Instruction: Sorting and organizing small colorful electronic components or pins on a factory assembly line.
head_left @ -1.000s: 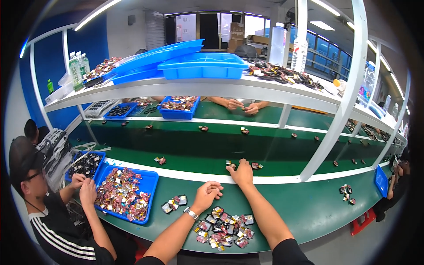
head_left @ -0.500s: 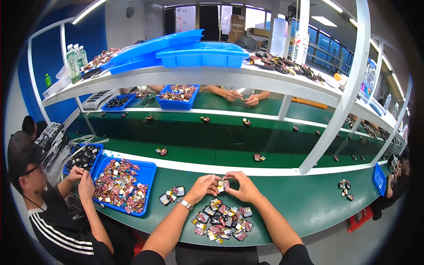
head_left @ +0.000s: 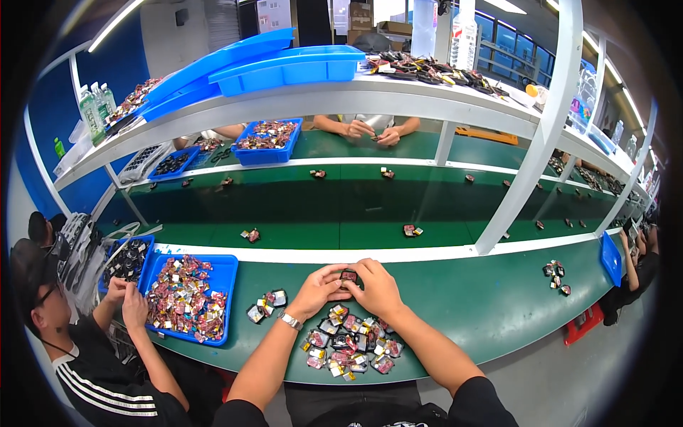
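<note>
Above the near side of the green bench, both my hands hold a small electronic module (head_left: 348,276) with a reddish circuit board in a black housing. My left hand (head_left: 317,290), with a watch on its wrist, grips its left side with closed fingers. From the right, the fingers of my right hand (head_left: 375,287) pinch it and partly cover it. Just below my hands lies a loose pile of similar modules (head_left: 348,343), many showing silver or yellow-edged battery cells. A smaller group of modules (head_left: 266,304) sits left of my left wrist.
A blue tray (head_left: 231,299) heaped with reddish boards stands left, beside a co-worker's hands (head_left: 128,299). Beyond a white rail runs a green belt (head_left: 299,231) with scattered modules. A white shelf (head_left: 341,96) and slanted post (head_left: 526,142) rise ahead. More modules (head_left: 555,274) lie right.
My hands have come closer together around the module. Its reddish board now faces up, where the pale cell with a yellow edge showed before. The whole view has shifted slightly.
</note>
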Demonstrator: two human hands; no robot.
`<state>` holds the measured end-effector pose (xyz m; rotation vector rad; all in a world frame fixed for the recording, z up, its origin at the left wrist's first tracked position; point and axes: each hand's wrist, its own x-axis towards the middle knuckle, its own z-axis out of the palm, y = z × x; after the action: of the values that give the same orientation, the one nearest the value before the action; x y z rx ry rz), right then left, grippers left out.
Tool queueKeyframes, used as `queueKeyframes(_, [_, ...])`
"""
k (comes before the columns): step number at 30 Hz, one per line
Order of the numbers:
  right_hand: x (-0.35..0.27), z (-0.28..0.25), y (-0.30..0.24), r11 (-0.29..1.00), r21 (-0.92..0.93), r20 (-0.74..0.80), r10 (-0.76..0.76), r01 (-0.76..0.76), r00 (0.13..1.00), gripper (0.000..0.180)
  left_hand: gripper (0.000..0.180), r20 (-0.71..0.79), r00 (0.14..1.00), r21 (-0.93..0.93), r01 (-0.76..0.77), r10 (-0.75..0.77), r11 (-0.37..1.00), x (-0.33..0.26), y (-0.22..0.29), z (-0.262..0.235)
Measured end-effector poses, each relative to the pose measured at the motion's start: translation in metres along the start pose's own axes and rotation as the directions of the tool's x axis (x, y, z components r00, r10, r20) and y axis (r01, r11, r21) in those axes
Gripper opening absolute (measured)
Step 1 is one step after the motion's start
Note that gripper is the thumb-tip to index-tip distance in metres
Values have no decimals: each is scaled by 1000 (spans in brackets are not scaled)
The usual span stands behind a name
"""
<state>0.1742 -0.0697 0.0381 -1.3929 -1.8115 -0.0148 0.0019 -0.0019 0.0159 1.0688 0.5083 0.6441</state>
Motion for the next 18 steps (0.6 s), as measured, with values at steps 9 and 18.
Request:
queueKeyframes(9, [0, 6, 5, 989, -99, -8, -113, 111, 994, 17, 36, 6, 1000, -82, -27, 27, 996, 2, -6, -4])
queueKeyframes(18, [4, -10, 17, 987, 75, 156, -149, 139, 976, 13, 38, 20, 1000, 11, -4, 3, 1000, 1, -4, 1])
